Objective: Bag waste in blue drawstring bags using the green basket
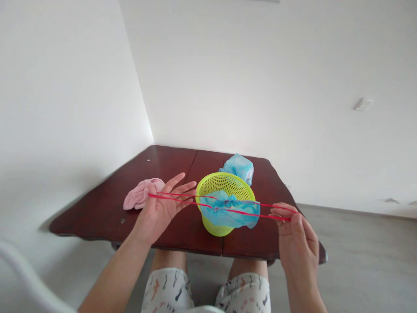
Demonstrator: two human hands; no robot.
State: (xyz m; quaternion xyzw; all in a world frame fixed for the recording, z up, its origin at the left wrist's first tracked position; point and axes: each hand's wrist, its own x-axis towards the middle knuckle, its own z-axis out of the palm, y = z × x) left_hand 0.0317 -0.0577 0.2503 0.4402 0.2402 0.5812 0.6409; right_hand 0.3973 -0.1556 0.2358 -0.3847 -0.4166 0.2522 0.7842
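Red cord stretched between two hands above a lime basket on a dark wooden table

A thin red cord [172, 199] runs in two taut, nearly parallel strands between the person's hands, level with the middle of the table. It crosses in front of a lime-green plastic mesh basket [224, 184], and from this view I cannot tell whether it touches the basket. The left hand [159, 208] is open, with its fingers spread wide and the cord lying across them. The right hand [293, 234] has its fingers curled narrowly, pinching the cord against the thumb.

The basket stands near the table's near edge, with a crumpled, translucent blue plastic sheet [221, 213] draped over its front. A second bundle of blue plastic [239, 167] sits just behind the basket, toward the far edge. A crumpled pink cloth [141, 194] lies toward the left edge, just beside the left hand.

The dark reddish-brown wooden table [97, 213] has a scalloped edge and a seam down its middle. The person's knees, in white printed shorts [167, 291], show below its near edge. Beyond it are white walls with a wall switch [364, 104] and a grey floor [358, 248].
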